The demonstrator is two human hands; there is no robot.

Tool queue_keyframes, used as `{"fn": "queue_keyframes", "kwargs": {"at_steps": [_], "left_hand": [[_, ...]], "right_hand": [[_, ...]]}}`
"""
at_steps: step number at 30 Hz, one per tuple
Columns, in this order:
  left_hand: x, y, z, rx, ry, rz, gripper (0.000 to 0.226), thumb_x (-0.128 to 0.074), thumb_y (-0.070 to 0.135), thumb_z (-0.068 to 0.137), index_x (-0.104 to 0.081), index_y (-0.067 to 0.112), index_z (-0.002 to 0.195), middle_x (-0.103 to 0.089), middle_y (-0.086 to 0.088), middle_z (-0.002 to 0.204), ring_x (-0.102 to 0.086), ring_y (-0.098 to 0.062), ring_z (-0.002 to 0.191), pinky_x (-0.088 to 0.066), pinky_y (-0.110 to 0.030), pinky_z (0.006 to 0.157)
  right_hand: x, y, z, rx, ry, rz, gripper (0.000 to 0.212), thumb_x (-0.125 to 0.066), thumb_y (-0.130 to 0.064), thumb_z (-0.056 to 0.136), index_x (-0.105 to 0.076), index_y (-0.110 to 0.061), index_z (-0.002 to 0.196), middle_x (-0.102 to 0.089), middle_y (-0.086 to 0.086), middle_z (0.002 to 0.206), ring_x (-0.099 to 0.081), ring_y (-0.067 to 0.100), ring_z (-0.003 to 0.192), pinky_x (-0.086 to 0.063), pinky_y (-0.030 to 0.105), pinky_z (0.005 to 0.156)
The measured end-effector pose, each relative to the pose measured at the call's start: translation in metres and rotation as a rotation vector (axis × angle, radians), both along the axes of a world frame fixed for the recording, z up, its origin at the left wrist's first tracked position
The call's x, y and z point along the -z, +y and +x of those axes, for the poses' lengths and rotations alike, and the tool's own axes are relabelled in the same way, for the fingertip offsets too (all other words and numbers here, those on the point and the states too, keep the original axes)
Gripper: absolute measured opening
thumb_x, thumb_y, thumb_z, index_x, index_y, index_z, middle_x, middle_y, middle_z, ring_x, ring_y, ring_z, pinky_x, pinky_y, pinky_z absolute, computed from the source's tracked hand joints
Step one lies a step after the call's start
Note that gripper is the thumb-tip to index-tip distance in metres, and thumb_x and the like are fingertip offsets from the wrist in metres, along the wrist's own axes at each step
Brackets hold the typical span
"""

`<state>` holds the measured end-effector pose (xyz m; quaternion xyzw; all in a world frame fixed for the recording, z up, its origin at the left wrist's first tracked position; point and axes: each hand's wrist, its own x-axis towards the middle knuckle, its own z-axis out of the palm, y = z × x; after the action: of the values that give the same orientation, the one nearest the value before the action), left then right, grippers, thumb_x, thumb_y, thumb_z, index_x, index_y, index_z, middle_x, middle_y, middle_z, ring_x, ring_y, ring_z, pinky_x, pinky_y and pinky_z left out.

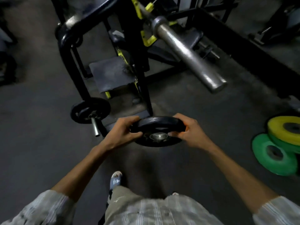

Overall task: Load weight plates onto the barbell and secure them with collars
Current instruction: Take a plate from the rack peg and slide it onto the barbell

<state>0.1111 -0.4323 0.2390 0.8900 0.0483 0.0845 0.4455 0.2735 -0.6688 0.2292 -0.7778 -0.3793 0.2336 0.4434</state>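
A small black weight plate (pixel 158 125) with a metal-ringed centre hole hangs at waist height, tilted nearly flat. My left hand (pixel 122 132) grips its left rim and my right hand (pixel 189 133) grips its right rim. Up and to the right, the bare steel barbell sleeve (pixel 189 57) juts toward me from a black and yellow rack, with its end cap well above the plate. No collar shows on the sleeve.
A black plate (pixel 90 110) sits on a storage peg (pixel 95 128) low on the rack (pixel 141 88) at left. Green plates (pixel 274 154) and a yellow plate (pixel 285 128) lie stacked on the dark floor at right. My foot (pixel 115 180) stands below the held plate.
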Motion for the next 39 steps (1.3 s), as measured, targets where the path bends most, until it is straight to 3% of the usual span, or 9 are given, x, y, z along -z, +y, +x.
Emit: {"fn": "queue_keyframes", "kwargs": {"at_steps": [3,7,14,17,25,27,29,34,39], "left_hand": [[-0.034,-0.048,0.02,0.018,-0.073,0.06,0.013,-0.069,0.018,0.076,-0.06,0.027,0.081,-0.06,0.006,0.074,-0.059,-0.006,0.067,-0.048,-0.031,0.056],[-0.062,-0.086,0.041,0.062,-0.123,0.062,0.017,-0.077,0.004,0.077,-0.066,0.013,0.086,-0.064,-0.003,0.077,-0.063,-0.021,0.068,-0.049,-0.046,0.057],[-0.107,-0.115,0.075,0.096,-0.254,0.014,0.013,-0.079,0.007,0.08,-0.067,0.003,0.086,-0.062,-0.006,0.073,-0.061,-0.02,0.064,-0.046,-0.038,0.052],[-0.12,-0.119,0.089,0.086,-0.272,-0.027,0.015,-0.079,-0.004,0.079,-0.069,0.003,0.086,-0.063,-0.003,0.071,-0.059,-0.014,0.061,-0.043,-0.027,0.054],[-0.129,-0.135,0.124,-0.001,-0.287,-0.081,0.011,-0.074,0.0,0.079,-0.069,0.005,0.087,-0.062,-0.01,0.07,-0.058,-0.015,0.062,-0.043,-0.037,0.053],[-0.129,-0.139,0.13,-0.024,-0.297,-0.084,0.018,-0.074,-0.004,0.081,-0.071,0.008,0.094,-0.066,-0.008,0.075,-0.064,-0.023,0.065,-0.048,-0.04,0.055],[-0.129,-0.141,0.136,-0.074,-0.316,-0.048,0.023,-0.073,-0.001,0.082,-0.07,0.017,0.097,-0.067,0.005,0.079,-0.066,-0.015,0.07,-0.05,-0.031,0.058],[-0.128,-0.155,0.14,-0.224,-0.302,0.004,0.025,-0.069,0.017,0.078,-0.068,0.036,0.094,-0.068,0.013,0.081,-0.063,-0.001,0.073,-0.05,-0.025,0.061],[-0.121,-0.161,0.141,-0.42,-0.253,0.091,0.037,-0.072,0.013,0.077,-0.07,0.007,0.113,-0.074,-0.01,0.094,-0.073,-0.03,0.086,-0.057,-0.051,0.071]], "right_hand": [[-0.032,-0.046,0.021,-0.021,0.004,0.059,0.034,-0.089,-0.009,0.076,-0.066,-0.019,0.1,-0.068,0.002,0.089,-0.063,0.01,0.086,-0.051,0.037,0.077],[-0.062,-0.091,0.041,-0.043,-0.012,0.107,0.033,-0.09,-0.021,0.075,-0.066,-0.021,0.099,-0.068,0.002,0.089,-0.065,0.017,0.086,-0.052,0.045,0.078],[-0.118,-0.118,0.078,-0.114,-0.015,0.223,0.035,-0.088,-0.02,0.074,-0.068,-0.021,0.103,-0.068,-0.004,0.09,-0.063,0.009,0.086,-0.049,0.028,0.077],[-0.134,-0.119,0.097,-0.135,-0.078,0.249,0.042,-0.089,-0.019,0.076,-0.067,-0.011,0.111,-0.069,0.006,0.099,-0.067,0.027,0.093,-0.052,0.039,0.082],[-0.153,-0.12,0.148,-0.24,-0.09,0.277,0.05,-0.086,-0.011,0.078,-0.065,-0.01,0.123,-0.072,0.0,0.112,-0.069,0.014,0.108,-0.052,0.027,0.093],[-0.151,-0.116,0.163,-0.266,-0.097,0.285,0.05,-0.086,-0.011,0.079,-0.065,-0.009,0.124,-0.071,0.003,0.112,-0.069,0.018,0.108,-0.053,0.029,0.093],[-0.151,-0.109,0.177,-0.316,-0.109,0.27,0.049,-0.086,-0.01,0.081,-0.064,-0.008,0.124,-0.069,0.007,0.111,-0.068,0.024,0.107,-0.053,0.035,0.091],[-0.145,-0.095,0.209,-0.439,-0.084,0.256,0.049,-0.086,-0.011,0.082,-0.063,-0.009,0.126,-0.069,-0.007,0.106,-0.067,0.007,0.102,-0.05,0.022,0.088],[-0.137,-0.076,0.224,-0.519,-0.154,0.263,0.045,-0.085,-0.008,0.084,-0.063,-0.015,0.122,-0.069,-0.002,0.105,-0.068,0.013,0.1,-0.052,0.023,0.089]]}}
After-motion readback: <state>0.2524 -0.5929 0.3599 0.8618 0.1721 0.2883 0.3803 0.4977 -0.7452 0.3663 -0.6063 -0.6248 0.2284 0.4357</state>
